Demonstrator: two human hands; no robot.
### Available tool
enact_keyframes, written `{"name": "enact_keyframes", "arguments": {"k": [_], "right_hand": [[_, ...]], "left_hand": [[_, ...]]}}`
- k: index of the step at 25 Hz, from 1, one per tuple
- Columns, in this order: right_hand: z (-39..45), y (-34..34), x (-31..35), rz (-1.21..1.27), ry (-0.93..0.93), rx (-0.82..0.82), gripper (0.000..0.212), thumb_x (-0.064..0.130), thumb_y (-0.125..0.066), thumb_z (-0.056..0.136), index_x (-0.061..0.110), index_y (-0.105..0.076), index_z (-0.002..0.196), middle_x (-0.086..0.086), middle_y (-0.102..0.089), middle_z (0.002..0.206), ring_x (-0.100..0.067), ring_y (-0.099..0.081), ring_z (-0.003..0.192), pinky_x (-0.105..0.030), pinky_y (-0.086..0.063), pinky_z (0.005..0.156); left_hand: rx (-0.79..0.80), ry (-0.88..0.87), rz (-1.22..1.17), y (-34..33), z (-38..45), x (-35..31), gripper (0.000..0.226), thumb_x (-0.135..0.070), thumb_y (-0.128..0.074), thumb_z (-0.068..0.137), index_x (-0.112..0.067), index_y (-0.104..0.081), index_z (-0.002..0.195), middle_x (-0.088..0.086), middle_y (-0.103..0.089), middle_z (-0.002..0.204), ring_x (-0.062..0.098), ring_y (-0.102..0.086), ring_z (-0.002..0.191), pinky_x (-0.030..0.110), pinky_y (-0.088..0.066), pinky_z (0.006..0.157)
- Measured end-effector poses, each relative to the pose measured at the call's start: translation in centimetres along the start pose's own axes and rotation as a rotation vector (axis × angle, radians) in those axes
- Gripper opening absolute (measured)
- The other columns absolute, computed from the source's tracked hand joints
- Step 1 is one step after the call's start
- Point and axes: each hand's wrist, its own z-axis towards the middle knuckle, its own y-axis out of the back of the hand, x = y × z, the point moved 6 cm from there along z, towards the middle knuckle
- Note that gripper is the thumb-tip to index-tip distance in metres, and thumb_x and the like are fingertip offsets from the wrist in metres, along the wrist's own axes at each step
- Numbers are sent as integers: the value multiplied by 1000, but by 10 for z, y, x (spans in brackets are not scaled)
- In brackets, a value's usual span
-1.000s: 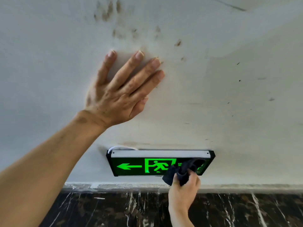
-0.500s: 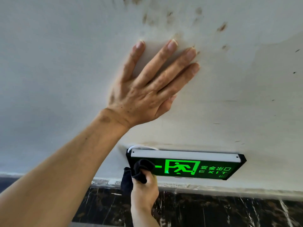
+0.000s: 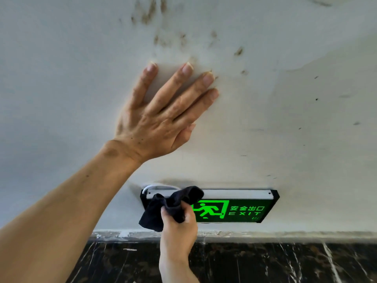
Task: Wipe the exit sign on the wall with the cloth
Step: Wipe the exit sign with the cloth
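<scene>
While the black cloth (image 3: 173, 207) covers the left end of the exit sign (image 3: 234, 209), that part of the green panel is hidden, so whatever is printed there cannot be read. To the right of the cloth the running figure, a row of characters and the word EXIT show clearly. The sign is fixed low on the white wall (image 3: 285, 129), just above a pale ledge, with dark veined stone (image 3: 265, 262) below that. A light strip runs along the sign's top edge, and a thin white cable (image 3: 146, 188) loops out at its upper left corner; where the cable ends is hidden behind the cloth.

The right hand (image 3: 179, 227) comes up from the bottom edge, its wrist cut off by the frame. Its fingers are curled closed around the bunched cloth, which it presses against the sign's left part; one corner hangs loose to the left of the hand. The fingertips are buried in the fabric, so how tightly they pinch is probably firm but hard to judge.

The left hand (image 3: 163, 119) lies flat and open on the wall well above the sign, fingers spread, holding nothing. Brown smudges (image 3: 151, 11) mark the wall above its fingertips.
</scene>
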Motion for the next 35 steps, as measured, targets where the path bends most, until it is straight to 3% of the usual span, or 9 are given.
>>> {"name": "enact_keyframes", "arguments": {"k": [6,10,16,20,25,28,35], "right_hand": [[39,95,34,2,112,-211,37,17,-81,69,46,-60,79,16,-67,80,3,-62,76,-21,-48,69],[65,151,45,-20,152,-335,33,18,-80,70,45,-62,79,15,-69,84,-7,-65,84,-32,-51,78],[85,180,42,-41,184,-344,32,22,-79,71,46,-63,85,26,-69,85,-4,-65,84,-29,-50,75],[91,191,25,-57,134,-370,30,22,-79,72,46,-62,81,16,-69,84,-4,-63,83,-28,-48,76],[96,186,-3,-140,49,-390,28,15,-76,76,35,-57,78,7,-66,91,-22,-61,90,-38,-47,82],[90,169,-5,-215,105,-406,27,14,-74,78,33,-57,85,3,-61,100,-20,-57,89,-33,-41,79],[40,71,-23,-304,180,-208,31,8,-80,70,16,-73,99,9,-60,98,-13,-55,87,-21,-39,75]], "left_hand": [[5,-7,37,-4,-3,1,67,-33,-49,89,-18,-36,154,3,-33,157,29,-26,146,56,-15,118],[3,-10,38,-4,-4,0,67,-35,-48,90,-18,-36,154,3,-31,159,28,-24,149,56,-13,120],[-8,-17,45,-4,-4,0,68,-36,-49,90,-17,-36,154,3,-29,160,28,-21,151,56,-13,120],[-9,-15,37,-5,-4,1,67,-36,-48,90,-17,-36,154,3,-29,160,28,-22,151,57,-14,119],[-17,-14,41,-3,-3,-1,67,-36,-46,90,-16,-37,153,4,-33,158,29,-21,151,57,-16,118],[-17,-19,35,-4,-2,-1,66,-35,-45,90,-16,-37,153,5,-34,157,30,-26,146,57,-16,118],[-12,6,7,-2,1,-1,66,-33,-48,88,-17,-40,152,3,-37,154,30,-28,144,57,-16,118]]}}
